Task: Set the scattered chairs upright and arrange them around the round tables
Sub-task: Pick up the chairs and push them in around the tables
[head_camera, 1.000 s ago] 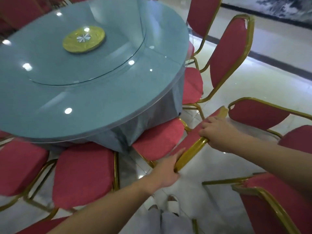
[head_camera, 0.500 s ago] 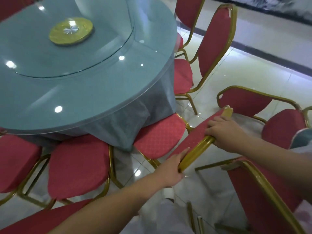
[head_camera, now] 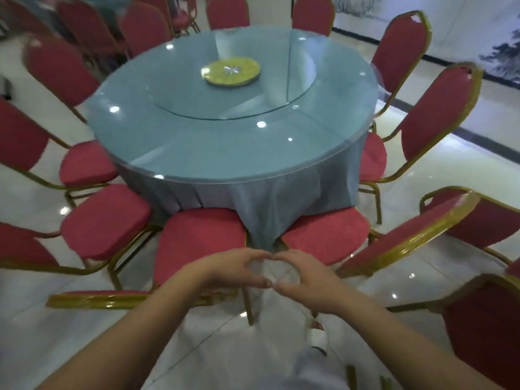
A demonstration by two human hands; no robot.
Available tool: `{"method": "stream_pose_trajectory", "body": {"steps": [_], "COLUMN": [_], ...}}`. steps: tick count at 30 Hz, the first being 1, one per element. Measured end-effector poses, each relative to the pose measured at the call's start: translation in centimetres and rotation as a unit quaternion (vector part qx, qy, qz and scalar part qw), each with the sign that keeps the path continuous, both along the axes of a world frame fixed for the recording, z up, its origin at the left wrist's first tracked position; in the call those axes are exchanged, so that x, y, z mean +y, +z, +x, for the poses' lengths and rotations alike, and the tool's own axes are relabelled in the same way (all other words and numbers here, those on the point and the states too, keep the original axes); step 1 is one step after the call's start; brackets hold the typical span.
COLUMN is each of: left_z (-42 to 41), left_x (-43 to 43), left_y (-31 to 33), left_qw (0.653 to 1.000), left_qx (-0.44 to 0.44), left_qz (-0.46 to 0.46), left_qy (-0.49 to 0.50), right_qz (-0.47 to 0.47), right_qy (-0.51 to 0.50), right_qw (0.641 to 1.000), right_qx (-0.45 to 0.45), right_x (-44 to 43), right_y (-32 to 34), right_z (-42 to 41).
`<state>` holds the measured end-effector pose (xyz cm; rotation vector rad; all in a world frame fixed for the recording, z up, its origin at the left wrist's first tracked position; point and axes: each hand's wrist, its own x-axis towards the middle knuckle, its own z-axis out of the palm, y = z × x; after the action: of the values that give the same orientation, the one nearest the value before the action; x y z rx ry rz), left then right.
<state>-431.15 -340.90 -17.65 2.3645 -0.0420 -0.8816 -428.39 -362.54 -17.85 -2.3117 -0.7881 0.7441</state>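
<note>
Left hand [head_camera: 236, 270] and right hand [head_camera: 305, 280] empty, fingertips touching in a ring; chairs [head_camera: 326, 237] tucked round table [head_camera: 233, 153]; next, check even spacing.

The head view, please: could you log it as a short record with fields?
table: round table, blue cloth under glass
centre: yellow disc on a glass turntable
chairs: red chairs with gold frames ring the table, all upright
left hand: empty, fingertips meeting the other hand
right hand: empty
nearest chair: seat tucked by the cloth
</note>
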Motion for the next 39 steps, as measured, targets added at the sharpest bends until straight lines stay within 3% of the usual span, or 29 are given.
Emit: {"method": "stream_pose_trajectory", "body": {"steps": [4, 8, 13, 18, 22, 31, 39], "left_z": [-11.2, -21.2, -26.3, -26.0, -26.6, -26.4, -25.1], "left_x": [14.0, 24.2, 27.1, 27.2, 27.0, 27.1, 30.1], "left_y": [2.5, 1.9, -2.5, -6.8, -7.9, -7.1, -5.9], "left_qw": [0.988, 0.942, 0.930, 0.903, 0.911, 0.897, 0.888], "left_qx": [-0.056, -0.085, -0.105, -0.142, -0.123, -0.124, -0.141], "left_qz": [0.085, 0.208, 0.007, 0.017, 0.040, 0.006, 0.045], "left_qy": [0.118, 0.251, 0.353, 0.405, 0.391, 0.425, 0.435], "right_qz": [-0.012, -0.042, -0.124, -0.178, -0.173, -0.127, -0.119], "right_qy": [0.059, 0.077, 0.038, 0.042, 0.034, 0.068, 0.213], "right_qw": [0.998, 0.996, 0.988, 0.975, 0.972, 0.987, 0.965], "right_qx": [0.019, 0.012, -0.086, -0.127, -0.154, -0.071, 0.096], "right_x": [10.8, 21.2, 27.0, 27.1, 26.7, 24.9, 27.1], "right_y": [-2.7, -3.5, -4.9, -5.5, -6.5, -6.5, -5.1], "right_z": [-7.2, -11.4, -13.2, -14.0, -15.3, -12.6, -8.0]}}
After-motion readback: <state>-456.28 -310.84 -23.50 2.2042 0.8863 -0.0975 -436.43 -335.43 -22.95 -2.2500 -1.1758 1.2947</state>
